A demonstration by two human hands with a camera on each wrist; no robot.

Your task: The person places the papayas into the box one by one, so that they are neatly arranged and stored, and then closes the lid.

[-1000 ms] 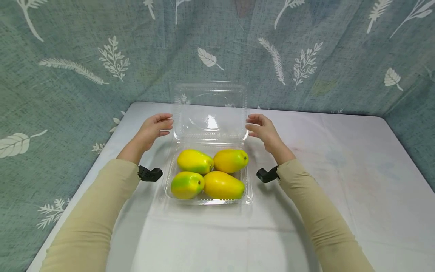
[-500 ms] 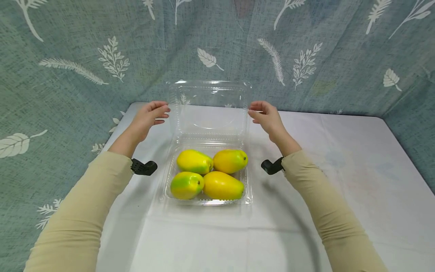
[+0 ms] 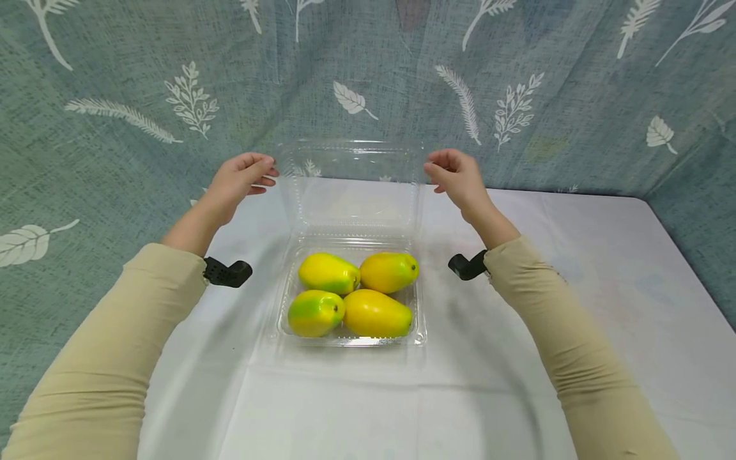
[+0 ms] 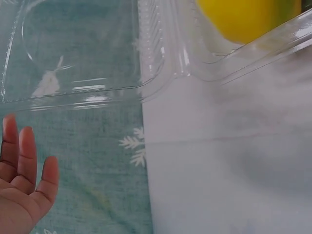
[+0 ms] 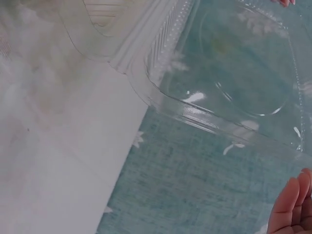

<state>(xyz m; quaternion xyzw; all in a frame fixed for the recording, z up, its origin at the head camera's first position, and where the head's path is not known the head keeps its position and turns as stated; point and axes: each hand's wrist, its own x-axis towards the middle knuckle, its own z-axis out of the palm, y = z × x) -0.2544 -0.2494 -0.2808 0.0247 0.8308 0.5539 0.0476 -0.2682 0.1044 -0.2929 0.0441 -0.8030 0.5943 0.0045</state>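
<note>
A clear plastic clamshell box (image 3: 422, 319) lies open on the table, its hinge at the back. Several yellow-green papayas (image 3: 378, 313) fill its base in two rows. The transparent lid (image 3: 356, 150) stands raised behind them. At the lid's upper left side my left hand (image 3: 238, 179) pinches the edge between thumb and forefinger. My right hand (image 3: 460, 179) pinches the opposite edge the same way. In the left wrist view, the remaining fingers (image 4: 28, 156) are spread loosely just off the lid's rim; thumb and forefinger are out of that view.
A white cloth (image 3: 339, 409) covers the table, with faint creases. Close behind and to the left hangs a blue-green curtain (image 3: 402, 83) printed with white leaves. Each wrist carries a black camera mount (image 3: 230, 273).
Both hands have risen and spread slightly apart along the lid's sides towards its upper corners. The lid has swung up towards me. The papayas and the base have stayed put.
</note>
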